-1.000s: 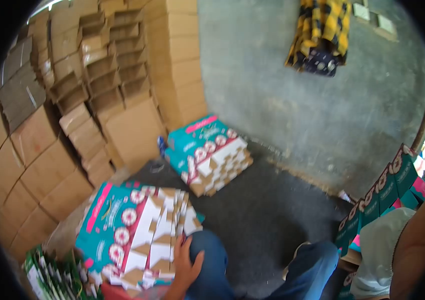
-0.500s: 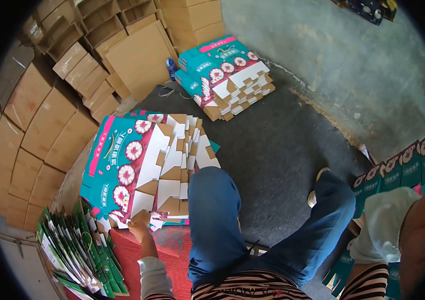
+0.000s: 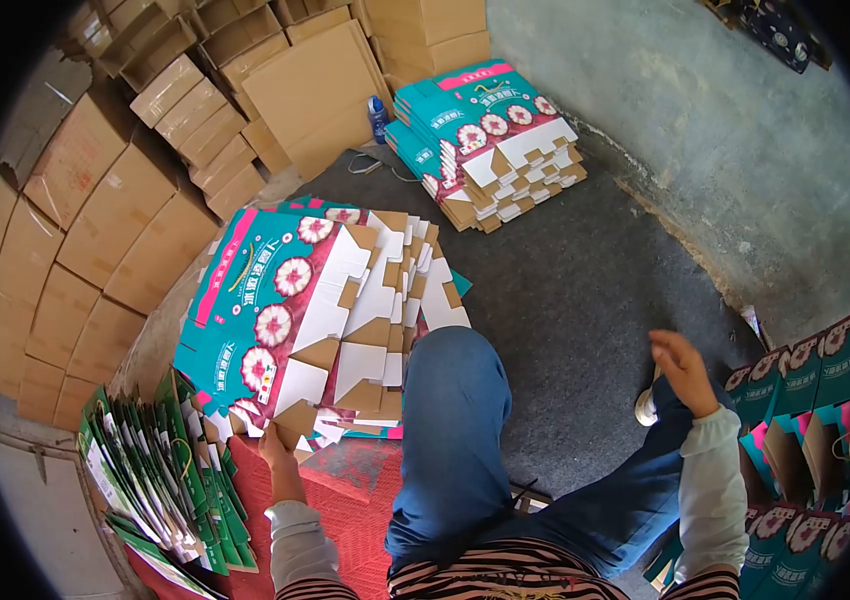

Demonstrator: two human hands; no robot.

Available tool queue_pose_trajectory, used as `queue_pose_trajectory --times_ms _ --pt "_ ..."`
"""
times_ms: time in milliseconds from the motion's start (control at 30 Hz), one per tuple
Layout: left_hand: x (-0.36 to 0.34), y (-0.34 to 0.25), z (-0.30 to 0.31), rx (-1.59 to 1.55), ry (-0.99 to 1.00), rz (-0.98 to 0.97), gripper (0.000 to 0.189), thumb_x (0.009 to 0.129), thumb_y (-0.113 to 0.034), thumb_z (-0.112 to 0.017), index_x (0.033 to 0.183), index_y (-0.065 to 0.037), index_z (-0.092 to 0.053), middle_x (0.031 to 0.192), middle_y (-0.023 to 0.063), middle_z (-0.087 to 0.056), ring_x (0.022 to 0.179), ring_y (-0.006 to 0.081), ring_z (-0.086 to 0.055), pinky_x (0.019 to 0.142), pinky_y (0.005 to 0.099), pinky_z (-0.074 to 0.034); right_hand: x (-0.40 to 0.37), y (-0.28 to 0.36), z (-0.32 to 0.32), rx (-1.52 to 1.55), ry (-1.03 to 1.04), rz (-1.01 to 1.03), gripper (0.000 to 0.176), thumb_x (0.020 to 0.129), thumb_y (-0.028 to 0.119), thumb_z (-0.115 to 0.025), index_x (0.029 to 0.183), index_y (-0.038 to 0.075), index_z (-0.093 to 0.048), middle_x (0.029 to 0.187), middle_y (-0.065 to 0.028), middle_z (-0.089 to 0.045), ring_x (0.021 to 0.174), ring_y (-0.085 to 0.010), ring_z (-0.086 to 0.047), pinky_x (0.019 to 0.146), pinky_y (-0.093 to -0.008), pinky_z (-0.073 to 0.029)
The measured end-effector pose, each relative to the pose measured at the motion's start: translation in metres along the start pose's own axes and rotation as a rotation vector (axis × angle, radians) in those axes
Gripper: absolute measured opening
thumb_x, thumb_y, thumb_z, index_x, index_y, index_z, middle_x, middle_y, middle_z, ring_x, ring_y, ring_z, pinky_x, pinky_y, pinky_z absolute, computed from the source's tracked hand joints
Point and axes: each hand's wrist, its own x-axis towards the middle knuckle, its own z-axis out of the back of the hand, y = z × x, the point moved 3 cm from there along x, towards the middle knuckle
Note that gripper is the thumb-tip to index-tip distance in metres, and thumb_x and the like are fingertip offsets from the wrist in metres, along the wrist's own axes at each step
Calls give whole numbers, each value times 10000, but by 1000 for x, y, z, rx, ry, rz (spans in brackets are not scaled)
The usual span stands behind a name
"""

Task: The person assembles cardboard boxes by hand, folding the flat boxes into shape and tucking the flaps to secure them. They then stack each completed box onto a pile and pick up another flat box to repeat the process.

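A stack of teal, pink and white printed cardboard sheets (image 3: 275,300) lies beside my bent knee. At its near corner my left hand (image 3: 277,450) pinches the edge of the top printed sheet, whose brown and white flaps fan out to the right. Above my other leg, my right hand (image 3: 683,368) is in the air, fingers apart and holding nothing. The dark floor shows beneath it.
Another stack of printed sheets (image 3: 485,130) stands farther off, with a blue bottle (image 3: 378,118) beside it. Brown cartons (image 3: 95,230) line the left. Green folded cardboard (image 3: 160,480) stands at lower left; assembled teal boxes (image 3: 805,450) are at right. A red mat (image 3: 355,530) lies below.
My right hand has come in from the far right edge to above my leg. My left hand stays at the stack's corner, where the sheet's corner flap is now lifted. The view has shifted slightly.
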Motion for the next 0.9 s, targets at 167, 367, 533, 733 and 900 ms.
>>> queue_pose_trajectory --times_ms 167,367,533,733,900 --pt "-30 -24 -26 -211 487 219 337 886 -236 -588 1138 -14 -569 1078 92 -644 941 222 -647 797 323 -549 -1 -14 -20 13 195 -61 296 896 143 -620 1150 -7 -603 1040 -148 -642 928 -204 -631 795 -289 -497" --pt "-33 -9 -30 -61 420 245 240 866 -223 -623 1015 -35 -619 935 58 -671 761 147 -633 628 259 -503 -8 -23 -37 -79 290 -58 296 897 151 -621 1146 -8 -607 1040 -158 -644 891 -224 -641 781 -292 -506" --pt "-6 15 -4 931 -146 -502 433 800 -343 -693 948 43 -565 737 118 -614 651 297 -589 661 435 -489 -15 -24 -41 -160 332 -74 293 881 135 -626 1140 -1 -610 1033 -170 -646 883 -254 -648 769 -312 -511" --pt "-3 5 -37 273 58 145 384 859 -380 -643 791 -6 -583 590 45 -512 405 148 -471 348 289 -388 -20 -26 -40 -288 341 -93 295 876 149 -623 1134 8 -614 1034 -175 -647 874 -273 -662 771 -335 -513" --pt "16 3 -53 45 21 380 285 842 -307 -698 733 -78 -570 551 23 -459 395 138 -408 369 287 -388 -24 -25 -36 -338 350 -125 298 869 155 -624 1131 14 -618 1047 -167 -644 868 -272 -664 769 -345 -514"
